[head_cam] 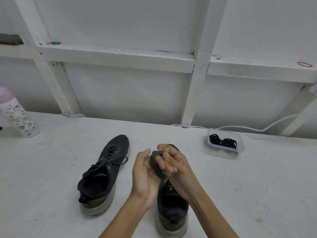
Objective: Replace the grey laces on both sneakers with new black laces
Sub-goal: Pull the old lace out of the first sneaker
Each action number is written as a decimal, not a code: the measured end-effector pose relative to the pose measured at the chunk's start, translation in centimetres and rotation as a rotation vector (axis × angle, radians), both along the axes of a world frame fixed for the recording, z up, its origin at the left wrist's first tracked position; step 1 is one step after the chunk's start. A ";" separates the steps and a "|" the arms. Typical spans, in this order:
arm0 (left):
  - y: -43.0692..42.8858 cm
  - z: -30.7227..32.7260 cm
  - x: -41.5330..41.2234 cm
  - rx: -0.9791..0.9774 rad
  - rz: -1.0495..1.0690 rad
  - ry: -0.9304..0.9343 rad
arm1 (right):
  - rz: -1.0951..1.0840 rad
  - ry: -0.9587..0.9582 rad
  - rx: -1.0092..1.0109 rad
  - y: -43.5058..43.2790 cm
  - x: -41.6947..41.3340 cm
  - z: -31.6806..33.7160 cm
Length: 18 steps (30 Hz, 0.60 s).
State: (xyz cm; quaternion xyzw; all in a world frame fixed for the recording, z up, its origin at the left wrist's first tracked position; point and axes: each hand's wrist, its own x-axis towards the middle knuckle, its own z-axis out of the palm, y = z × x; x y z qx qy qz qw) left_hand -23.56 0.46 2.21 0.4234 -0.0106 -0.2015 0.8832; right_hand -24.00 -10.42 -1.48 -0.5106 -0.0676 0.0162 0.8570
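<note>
Two dark sneakers stand on the white table. The left sneaker (103,174) still carries its grey laces, tied loosely. Above the right sneaker (171,203), both hands work a coiled bundle of grey lace (156,164). My right hand (173,162) curls its fingers round the bundle. My left hand (142,170) cups the bundle from the left, thumb up beside it. The hands hide the right sneaker's front and its eyelets. New black laces (223,142) lie in a clear plastic box (225,152) at the back right.
A pink-capped patterned bottle (17,117) stands at the far left. A white cable (257,128) runs along the table's back edge behind the box. A white framed wall closes off the back; rubber bands lie on its ledges.
</note>
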 end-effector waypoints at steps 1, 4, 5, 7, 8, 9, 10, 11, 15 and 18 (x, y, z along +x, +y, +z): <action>0.2 -0.1 0.2 -0.028 -0.032 0.018 | 0.011 0.000 -0.016 -0.3 0.0 0.0; 1.1 -0.3 0.9 -0.040 -0.159 0.023 | 0.009 0.005 -0.138 -1.4 0.0 0.1; 1.3 -0.4 1.1 -0.040 -0.201 0.027 | 0.005 0.008 -0.182 -1.7 0.0 0.1; 1.4 -0.4 1.1 -0.042 -0.254 0.026 | 0.003 0.012 -0.225 -2.1 -0.2 0.1; 1.3 -0.5 1.1 -0.041 -0.263 0.024 | 0.004 0.014 -0.233 -2.2 -0.3 0.0; 1.2 -0.6 1.0 -0.040 -0.262 0.023 | -0.001 0.020 -0.244 -2.3 -0.3 0.0; 1.0 -0.7 0.9 -0.038 -0.251 0.022 | -0.010 0.028 -0.258 -2.4 -0.4 -0.1; 0.8 -0.9 0.9 -0.034 -0.231 0.020 | -0.018 0.037 -0.268 -2.5 -0.3 -0.2; 0.2 -1.1 0.7 0.023 -0.130 0.045 | -0.008 0.093 -0.257 -2.6 -0.2 -0.6; -0.4 -1.3 0.6 0.119 -0.033 0.030 | -0.008 0.117 -0.261 -2.4 -0.1 -0.9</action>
